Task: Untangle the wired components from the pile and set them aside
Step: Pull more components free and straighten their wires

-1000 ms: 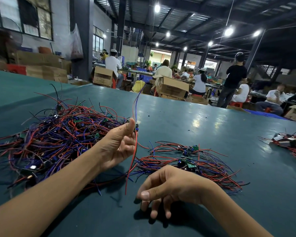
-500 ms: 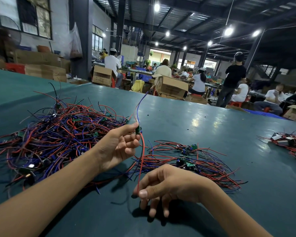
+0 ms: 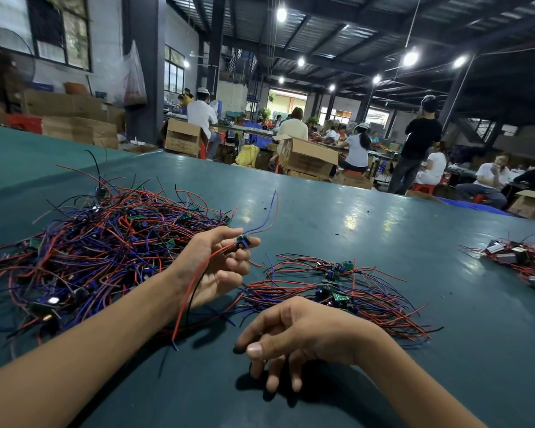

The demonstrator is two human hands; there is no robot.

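Left hand (image 3: 220,267): palm up, pinching small green wired component (image 3: 241,242) beside red-blue wire pile (image 3: 90,248).
Right hand (image 3: 300,335): palm down, slack, empty.

Dark teal table (image 3: 322,211) has a big tangled wire pile (image 3: 90,251) to the outside of the left hand (image 3: 220,267). There's a smaller bunch (image 3: 337,291) just beyond the right hand (image 3: 294,332), and another little cluster (image 3: 519,261) well off to its right.
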